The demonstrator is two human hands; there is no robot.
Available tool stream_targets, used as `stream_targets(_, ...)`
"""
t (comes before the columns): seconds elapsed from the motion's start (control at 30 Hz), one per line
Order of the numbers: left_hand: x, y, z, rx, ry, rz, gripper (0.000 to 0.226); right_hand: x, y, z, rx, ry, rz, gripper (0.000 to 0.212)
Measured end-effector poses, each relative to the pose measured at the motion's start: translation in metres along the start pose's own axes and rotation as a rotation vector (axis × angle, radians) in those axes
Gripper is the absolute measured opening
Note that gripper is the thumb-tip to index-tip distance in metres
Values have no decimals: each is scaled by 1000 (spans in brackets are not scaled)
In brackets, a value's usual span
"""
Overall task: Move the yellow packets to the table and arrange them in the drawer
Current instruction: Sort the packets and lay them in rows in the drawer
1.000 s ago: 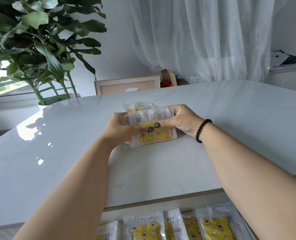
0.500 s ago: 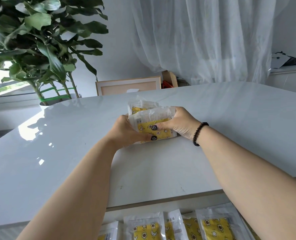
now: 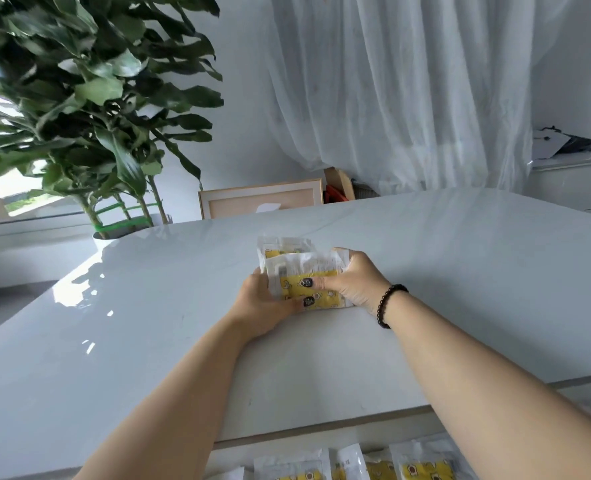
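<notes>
A: In the middle of the frame, on the white tabletop (image 3: 460, 271), both hands are clamped on a stack of yellow packets (image 3: 304, 271). The left hand (image 3: 266, 303) grips its left edge with the thumb across the front; the right hand (image 3: 352, 282) curls round the right edge, thumb on the top packet.

B: How should this step go?

A: My guess is the stack is being squared up before it goes down to the drawer (image 3: 321, 455) at the bottom of the frame. Press the two sides in evenly, tap the lower edges on the tabletop so they line up, and keep both thumbs on the front so the slick wrappers do not slide over each other.

B: What do the packets look like?

A: Clear plastic sleeves with a white printed top part and a yellow patterned insert below. The one at the back sticks out higher and to the left, so the stack is not yet flush. They look light and slippery, I would say.

B: And the drawer?

A: Several more yellow packets (image 3: 422, 469) lie side by side in it, along the lower edge of the frame.
</notes>
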State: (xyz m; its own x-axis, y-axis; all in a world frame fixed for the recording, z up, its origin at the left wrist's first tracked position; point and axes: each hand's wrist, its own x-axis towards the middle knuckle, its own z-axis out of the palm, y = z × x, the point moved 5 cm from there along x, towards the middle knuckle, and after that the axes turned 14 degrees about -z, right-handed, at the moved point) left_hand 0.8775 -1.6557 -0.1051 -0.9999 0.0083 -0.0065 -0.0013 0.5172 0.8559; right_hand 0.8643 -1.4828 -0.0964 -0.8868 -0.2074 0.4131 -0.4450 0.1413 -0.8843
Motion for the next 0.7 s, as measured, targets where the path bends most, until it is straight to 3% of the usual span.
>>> stream_targets(0.07, -8, 1, -2, 26, 29, 4, 49, -7, -8, 1, -50, 1, 21, 57)
stream_targets(0.13, -23, 2, -3, 58, 40, -8, 37, -13, -21, 2, -163, -45, -30, 37)
stream_targets(0.2, -38, 4, -4, 91, 26, -20, 33, -20, -37, 2, -309, -154, -91, 56)
stream_targets(0.23, -46, 8, -4, 116, 13, -15, 33, -25, -47, 1, -383, -199, -107, 55)
stream_targets(0.4, -95, 43, -5, 271, -68, 112, 35, -64, -98, -5, -601, -393, -109, 17)
stream_targets(0.7, -182, 76, -3, 462, -127, 281, 46, -145, -145, 4, -760, -513, -132, 8)
